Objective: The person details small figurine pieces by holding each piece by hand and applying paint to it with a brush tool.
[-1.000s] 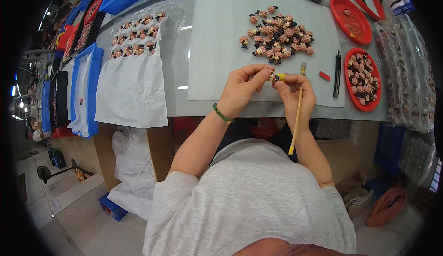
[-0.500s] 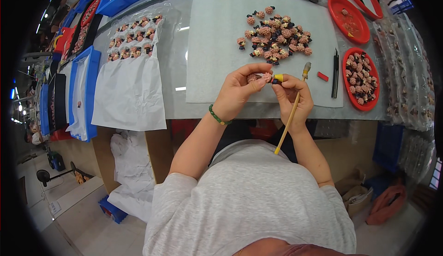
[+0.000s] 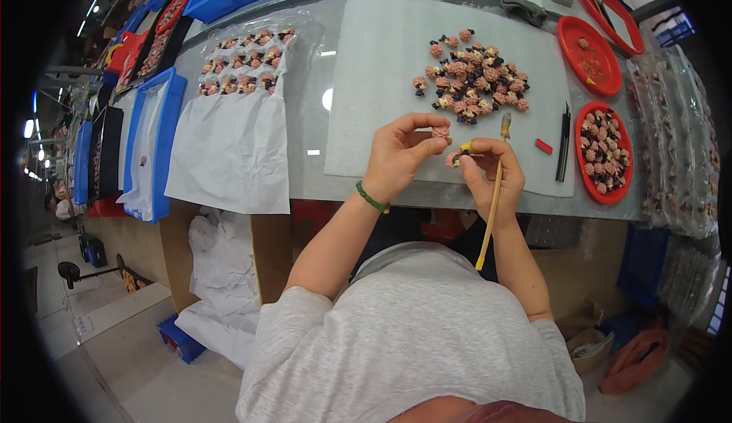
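My left hand [image 3: 393, 160], with a green bead bracelet at the wrist, pinches a small pink knobbly piece [image 3: 440, 131] between thumb and fingers. Just to its right, my right hand [image 3: 497, 177] holds a small figurine [image 3: 454, 160] with a pink knobbly head and a dark body. Something yellow shows at the right fingertips; whether it belongs to the figurine I cannot tell. A thin wooden stick [image 3: 494, 202], grey at its upper end and yellow at its lower end, also lies in that hand. Beyond both hands, a heap of similar figurines [image 3: 480, 80] covers part of a white sheet [image 3: 374, 80].
On the right are a red tray [image 3: 585, 165] of pink pieces, another red tray [image 3: 568, 38], dark pens [image 3: 563, 144] and a red stub [image 3: 543, 146]. Rows of figurines [image 3: 248, 61] lie on white paper [image 3: 229, 156] at left, beside a blue tray [image 3: 164, 171].
My hands have drawn slightly apart, with a gap now between the pink piece and the figurine. The whole view has shifted, moving the table rightward in the picture.
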Demonstrator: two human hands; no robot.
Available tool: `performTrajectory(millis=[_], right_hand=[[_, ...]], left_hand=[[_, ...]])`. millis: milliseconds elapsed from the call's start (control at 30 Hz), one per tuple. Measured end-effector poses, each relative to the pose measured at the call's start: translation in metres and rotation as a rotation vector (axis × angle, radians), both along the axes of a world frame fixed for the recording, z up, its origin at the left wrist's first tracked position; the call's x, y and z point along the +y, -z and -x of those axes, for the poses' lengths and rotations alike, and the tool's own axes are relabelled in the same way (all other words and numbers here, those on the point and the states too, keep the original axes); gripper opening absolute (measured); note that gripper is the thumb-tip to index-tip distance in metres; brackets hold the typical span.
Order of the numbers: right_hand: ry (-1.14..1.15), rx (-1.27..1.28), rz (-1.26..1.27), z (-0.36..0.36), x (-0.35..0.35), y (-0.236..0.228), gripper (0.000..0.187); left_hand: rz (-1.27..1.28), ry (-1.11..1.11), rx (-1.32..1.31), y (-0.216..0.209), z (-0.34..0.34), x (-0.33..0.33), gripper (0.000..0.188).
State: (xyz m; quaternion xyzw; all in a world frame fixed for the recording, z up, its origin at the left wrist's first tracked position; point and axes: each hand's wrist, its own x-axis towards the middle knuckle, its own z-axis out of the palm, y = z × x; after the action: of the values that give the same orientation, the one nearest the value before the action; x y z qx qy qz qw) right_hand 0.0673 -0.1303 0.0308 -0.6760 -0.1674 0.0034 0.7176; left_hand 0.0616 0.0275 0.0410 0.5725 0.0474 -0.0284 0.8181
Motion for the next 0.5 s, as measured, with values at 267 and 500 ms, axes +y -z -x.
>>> performTrajectory(millis=[267,500], right_hand=[[0.168,0.105,-0.041,0.002,0.004,0.008,0.016],[0.158,0.129,-0.069,0.0,0.008,0.013,0.018]], left_hand=[[0.089,0.156,-0.075,0.006,0.009,-0.014,0.036],[-0.043,0.156,-0.119,0.01,0.011,-0.009,0.039]])
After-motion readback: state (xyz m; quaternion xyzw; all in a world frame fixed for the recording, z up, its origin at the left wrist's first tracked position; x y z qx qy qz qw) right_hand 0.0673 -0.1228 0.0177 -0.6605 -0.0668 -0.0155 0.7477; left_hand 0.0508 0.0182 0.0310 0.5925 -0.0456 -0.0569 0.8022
